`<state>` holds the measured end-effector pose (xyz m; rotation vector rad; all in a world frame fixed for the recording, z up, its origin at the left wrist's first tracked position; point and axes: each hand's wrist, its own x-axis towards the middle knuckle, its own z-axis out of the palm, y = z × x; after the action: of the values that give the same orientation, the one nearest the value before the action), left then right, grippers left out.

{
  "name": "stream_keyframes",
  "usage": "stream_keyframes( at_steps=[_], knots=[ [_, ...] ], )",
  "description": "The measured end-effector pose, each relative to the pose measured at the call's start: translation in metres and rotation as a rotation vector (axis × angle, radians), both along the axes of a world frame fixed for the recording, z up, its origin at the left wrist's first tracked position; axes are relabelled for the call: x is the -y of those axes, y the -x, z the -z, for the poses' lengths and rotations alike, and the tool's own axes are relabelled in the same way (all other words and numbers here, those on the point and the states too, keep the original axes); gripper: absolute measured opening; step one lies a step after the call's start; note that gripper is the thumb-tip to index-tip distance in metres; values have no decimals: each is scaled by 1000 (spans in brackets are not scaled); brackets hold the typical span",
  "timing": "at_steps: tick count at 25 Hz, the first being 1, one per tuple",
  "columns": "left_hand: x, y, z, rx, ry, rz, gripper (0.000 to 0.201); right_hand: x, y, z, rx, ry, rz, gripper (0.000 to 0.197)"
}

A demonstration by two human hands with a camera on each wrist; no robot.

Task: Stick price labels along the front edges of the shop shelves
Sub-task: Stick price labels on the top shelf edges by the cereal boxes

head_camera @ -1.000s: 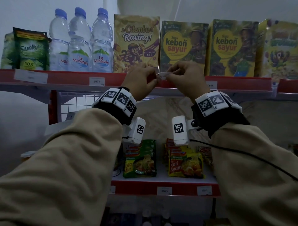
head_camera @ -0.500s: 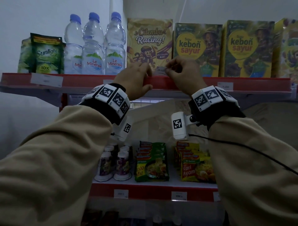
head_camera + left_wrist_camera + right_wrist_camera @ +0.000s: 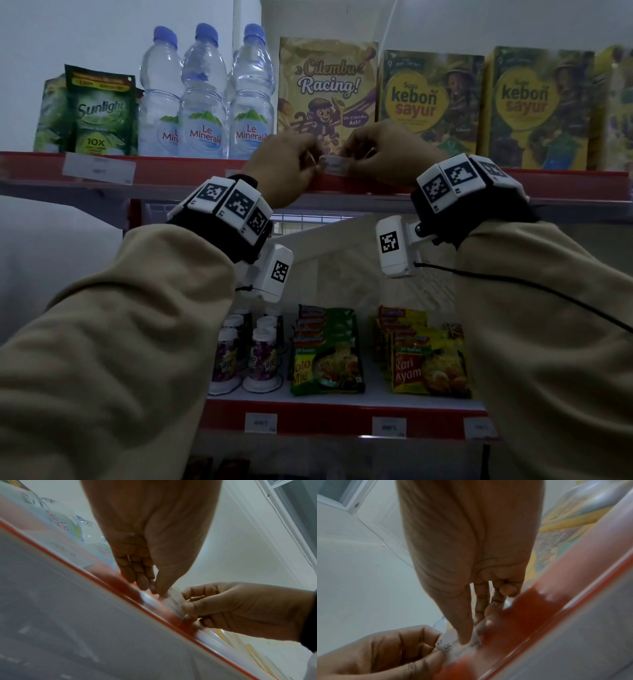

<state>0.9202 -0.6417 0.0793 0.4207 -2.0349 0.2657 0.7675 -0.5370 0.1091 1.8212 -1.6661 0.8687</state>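
Note:
A small white price label (image 3: 334, 166) with handwritten figures is held against the red front edge (image 3: 565, 181) of the upper shelf, below the Cilembu Racing box (image 3: 327, 82). My left hand (image 3: 313, 164) pinches its left end and my right hand (image 3: 352, 164) pinches its right end. In the left wrist view the left hand (image 3: 154, 588) meets the label (image 3: 175, 601) at the red edge (image 3: 120, 582), opposite the right hand (image 3: 187, 608). In the right wrist view my right thumb presses on the label (image 3: 452, 651), and my left hand (image 3: 440, 653) grips its other end.
The upper shelf carries a Sunlight pouch (image 3: 99, 113), three water bottles (image 3: 205, 102) and kebon sayur boxes (image 3: 428, 102). A label (image 3: 99, 168) is stuck at its left. The lower shelf holds cups (image 3: 260, 356) and noodle packs (image 3: 329, 356), with labels (image 3: 388, 427) on its edge.
Both hands kept hold of the label and brought it down from just above the shelf rim onto the red edge. The head view has shifted a little.

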Motion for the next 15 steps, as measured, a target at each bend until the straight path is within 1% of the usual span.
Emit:
stream_keyframes(
  at_steps=[3,5,11,15],
  knots=[
    [2,0,-1,-7,-20,-9,22,0,-1,-3,-88,-51,110,21],
    [1,-2,-2,-12,-19,4,23,0,-2,-4,-131,-83,149,24],
    [-5,-7,-7,44,-14,14,20,-2,-10,-12,-205,-188,199,28],
    [-6,-7,-7,59,-36,11,16,-2,-11,-13,-194,-195,223,27]
  ],
)
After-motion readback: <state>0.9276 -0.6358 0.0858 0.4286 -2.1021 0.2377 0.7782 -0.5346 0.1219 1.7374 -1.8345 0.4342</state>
